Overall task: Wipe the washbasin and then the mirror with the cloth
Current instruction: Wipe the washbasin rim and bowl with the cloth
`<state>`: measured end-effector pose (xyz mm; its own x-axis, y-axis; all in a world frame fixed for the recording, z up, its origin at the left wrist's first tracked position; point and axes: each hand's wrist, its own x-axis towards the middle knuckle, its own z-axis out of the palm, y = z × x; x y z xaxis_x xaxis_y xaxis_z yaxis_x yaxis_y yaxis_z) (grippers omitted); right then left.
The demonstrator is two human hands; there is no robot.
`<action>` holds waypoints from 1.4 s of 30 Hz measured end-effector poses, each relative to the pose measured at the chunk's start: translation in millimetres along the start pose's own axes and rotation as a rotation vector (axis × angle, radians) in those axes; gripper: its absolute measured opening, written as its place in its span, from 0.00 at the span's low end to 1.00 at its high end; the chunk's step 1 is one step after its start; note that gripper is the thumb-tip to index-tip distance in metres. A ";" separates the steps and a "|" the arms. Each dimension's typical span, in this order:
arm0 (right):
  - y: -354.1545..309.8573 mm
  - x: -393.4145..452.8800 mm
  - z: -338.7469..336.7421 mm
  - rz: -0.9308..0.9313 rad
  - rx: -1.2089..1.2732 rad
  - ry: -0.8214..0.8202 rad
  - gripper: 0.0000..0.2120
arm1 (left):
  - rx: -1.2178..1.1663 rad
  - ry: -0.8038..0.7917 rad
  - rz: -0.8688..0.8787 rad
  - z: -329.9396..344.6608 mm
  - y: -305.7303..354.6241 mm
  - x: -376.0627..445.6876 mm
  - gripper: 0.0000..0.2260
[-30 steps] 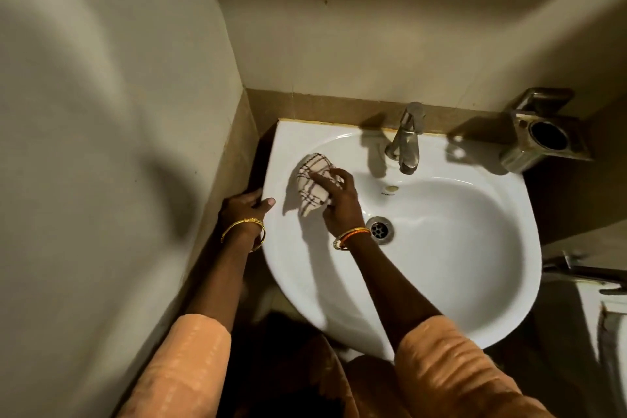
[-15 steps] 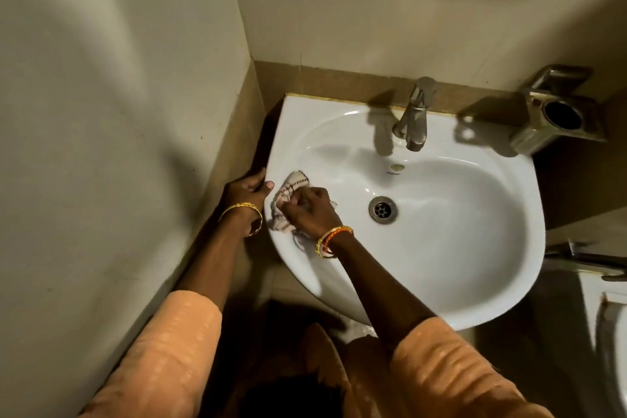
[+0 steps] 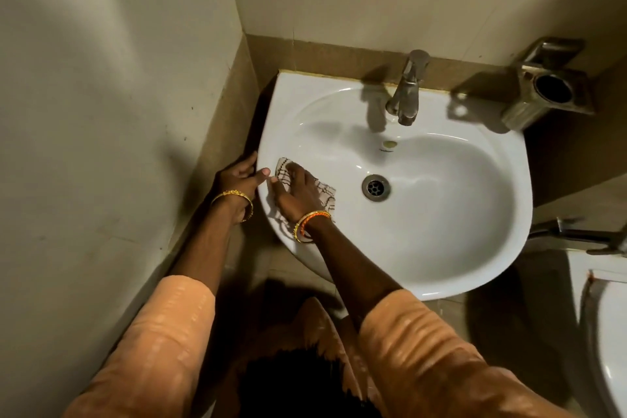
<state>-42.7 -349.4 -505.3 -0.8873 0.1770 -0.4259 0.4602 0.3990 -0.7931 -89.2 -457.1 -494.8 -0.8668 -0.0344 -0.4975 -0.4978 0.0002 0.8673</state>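
Right hand (image 3: 294, 192) lies flat, fingers spread, pressing the checked cloth (image 3: 324, 195) onto the washbasin (image 3: 441, 214) at its left inner slope; most of the cloth hidden under the palm. Left hand (image 3: 239, 180) curled over the basin's left rim, thumb on top, fingers hidden behind the edge. No mirror in view. Tap (image 3: 407, 88) at the back. Toilet (image 3: 604, 332) cut off at right.

Cloth (image 3: 322, 195) on white washbasin (image 3: 475, 248)
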 end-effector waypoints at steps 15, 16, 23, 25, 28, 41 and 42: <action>111.7 -76.5 -98.2 0.104 -0.672 -0.212 0.28 | 0.074 0.121 0.065 4.9 -16.1 -8.5 0.21; 107.8 -75.7 -92.9 0.113 -0.679 -0.227 0.29 | 0.078 0.120 0.058 4.5 -15.6 -8.8 0.21; 61.6 -57.3 -30.2 0.094 -0.422 -0.219 0.31 | 0.095 0.272 0.112 11.8 -34.6 -17.6 0.21; 63.4 -61.3 -37.1 0.118 -0.442 -0.233 0.27 | 0.122 0.341 0.127 31.3 -39.9 -42.9 0.24; 76.1 -75.5 -64.0 0.110 -0.542 -0.263 0.25 | 0.109 0.407 0.088 61.8 -53.6 -78.1 0.33; 100.0 -79.2 -125.1 0.335 -0.763 -0.264 0.32 | 0.171 0.507 0.097 75.7 -72.5 -82.9 0.29; 90.0 -82.2 -109.5 0.313 -0.707 -0.276 0.33 | 0.173 0.512 0.093 76.8 -72.7 -82.9 0.29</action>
<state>68.3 -229.5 -494.0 -0.6394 0.1830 -0.7468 0.4757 0.8572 -0.1973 16.6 -377.5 -517.9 -0.8033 -0.5087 -0.3097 -0.4551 0.1889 0.8702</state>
